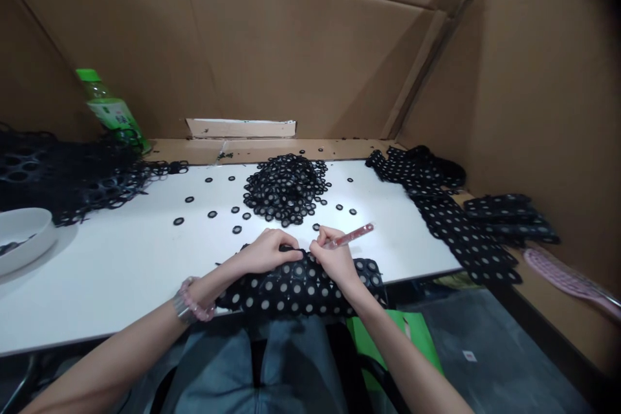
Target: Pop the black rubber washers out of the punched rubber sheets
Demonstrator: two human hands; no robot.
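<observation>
A black rubber sheet with round white-centred rings [295, 288] lies over the near edge of the white table [111, 272]. My left hand [266, 251] rests on the sheet's far edge, fingers curled and pinching the black material. My right hand [334, 257] is closed round a pink translucent pen-like tool [350, 236], its tip pointing down at the sheet next to my left fingers. A heap of loose black rings [287, 189] sits just beyond both hands.
Scattered single rings [212, 214] dot the table. Emptied black webbing [72, 174] piles up at left, beside a white bowl [22, 236] and a green bottle [112, 110]. More ring sheets [456, 220] lie at right. Cardboard walls [291, 39] enclose the table.
</observation>
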